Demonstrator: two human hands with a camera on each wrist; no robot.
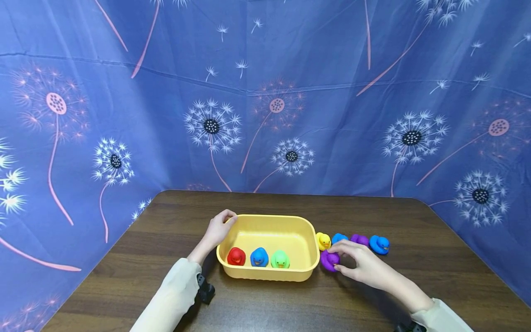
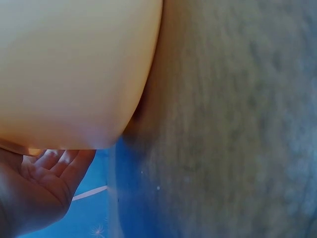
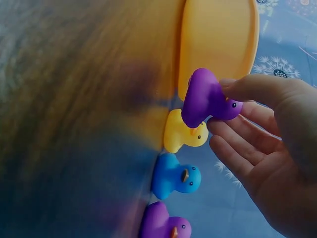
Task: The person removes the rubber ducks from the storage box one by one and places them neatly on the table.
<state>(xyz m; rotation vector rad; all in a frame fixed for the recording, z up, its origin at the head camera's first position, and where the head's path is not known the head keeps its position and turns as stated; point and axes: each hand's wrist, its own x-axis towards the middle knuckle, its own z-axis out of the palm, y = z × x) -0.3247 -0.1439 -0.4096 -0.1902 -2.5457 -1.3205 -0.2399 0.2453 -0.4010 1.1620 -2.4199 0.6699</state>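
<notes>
My right hand pinches a purple rubber duck between thumb and fingers, just outside the right end of a yellow plastic bin. In the right wrist view this purple rubber duck appears tilted at the fingertips. At the bin's far left corner, my left hand grips the rim. The left wrist view shows that hand against the bin wall, its thumb mostly hidden. Inside the bin, along the near side, sit a red duck, a blue duck and a green duck.
Right of the bin, a yellow duck, a blue duck, another purple duck and a second blue duck stand in a row on the brown wooden table. A blue dandelion-patterned cloth hangs behind.
</notes>
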